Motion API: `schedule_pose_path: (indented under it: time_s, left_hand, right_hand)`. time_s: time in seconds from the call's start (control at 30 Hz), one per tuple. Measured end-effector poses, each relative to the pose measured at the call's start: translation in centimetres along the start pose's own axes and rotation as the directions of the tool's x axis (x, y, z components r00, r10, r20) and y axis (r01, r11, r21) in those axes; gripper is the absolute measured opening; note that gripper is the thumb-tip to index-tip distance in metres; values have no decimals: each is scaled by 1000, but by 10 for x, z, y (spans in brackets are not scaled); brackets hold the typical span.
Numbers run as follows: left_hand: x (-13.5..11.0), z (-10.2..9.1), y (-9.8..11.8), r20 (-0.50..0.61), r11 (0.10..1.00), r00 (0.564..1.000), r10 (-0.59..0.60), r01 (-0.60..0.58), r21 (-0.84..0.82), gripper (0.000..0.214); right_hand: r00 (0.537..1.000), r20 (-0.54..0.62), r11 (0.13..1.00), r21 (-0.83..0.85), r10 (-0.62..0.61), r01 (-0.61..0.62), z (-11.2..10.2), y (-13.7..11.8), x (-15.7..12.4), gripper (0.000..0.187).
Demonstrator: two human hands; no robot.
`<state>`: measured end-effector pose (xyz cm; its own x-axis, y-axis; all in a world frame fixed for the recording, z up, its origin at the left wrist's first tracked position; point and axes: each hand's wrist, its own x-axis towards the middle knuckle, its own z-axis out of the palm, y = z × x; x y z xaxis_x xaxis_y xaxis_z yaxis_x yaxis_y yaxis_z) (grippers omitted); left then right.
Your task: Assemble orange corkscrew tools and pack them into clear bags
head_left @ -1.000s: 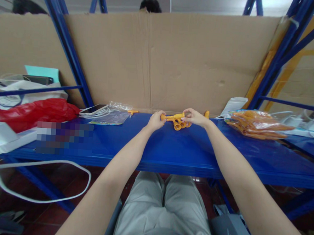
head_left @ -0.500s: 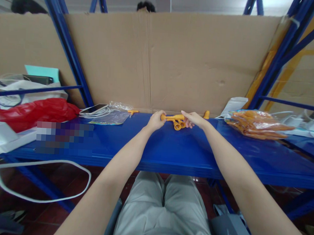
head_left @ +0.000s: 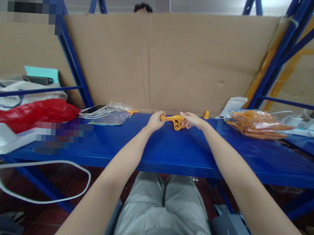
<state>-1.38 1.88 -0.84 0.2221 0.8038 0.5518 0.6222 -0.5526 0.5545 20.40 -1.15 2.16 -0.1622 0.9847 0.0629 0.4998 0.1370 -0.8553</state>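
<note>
Near the back of the blue shelf, an orange plastic toy piece [head_left: 175, 118] lies between my two hands. It has a ribbed shaft and round, hollow cup-like parts underneath. My left hand [head_left: 156, 121] is closed around its knob-like left end. At the right end, my right hand [head_left: 193, 120] grips the body, with thumb on top and fingers curled below, hiding part of it. A small orange cap-like part [head_left: 206, 115] stands just beyond my right hand. Left of my left hand, a small orange T-shaped part [head_left: 132, 112] lies by a clear plastic bag [head_left: 111, 117].
A phone [head_left: 95, 109] with a coiled white cable and a red bag [head_left: 37, 112] lie to the left. Bagged orange parts [head_left: 256, 124] sit at right. A cardboard panel [head_left: 187, 62] rises behind the blue shelf [head_left: 176, 150]. A white cable [head_left: 48, 200] loops past the front edge.
The toy piece has turned slightly in my hands, so the cups beneath show at a different angle. Both hands keep their hold in nearly the same place.
</note>
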Motion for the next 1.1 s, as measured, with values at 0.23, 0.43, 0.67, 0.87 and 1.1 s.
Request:
schedule_pose_path:
  time_s: [0.23, 0.43, 0.67, 0.87, 1.1]
  left_hand:
    - [0, -2, 1, -13, 999, 999, 41, -41, -29, 23]
    - [0, -1, 2, -14, 998, 999, 48, -48, -38, 24]
    - [1, 0, 1, -17, 999, 999, 29, -30, -34, 23]
    - [0, -2, 1, -15, 999, 999, 37, -38, -29, 23]
    - [-1, -5, 6, 13, 1000, 1000, 11, -11, -2, 22]
  right_hand:
    - [997, 36, 995, 77, -66, 63, -7, 0, -3, 24]
    - [1000, -19, 1000, -5, 4, -4, -8, -1, -3, 51]
    - [993, 7, 988, 106, -115, 113, -10, 4, 0, 35]
    - [991, 26, 988, 84, -130, 128, -12, 7, 3, 30]
    - [988, 15, 988, 18, -154, 153, -13, 5, 0, 36]
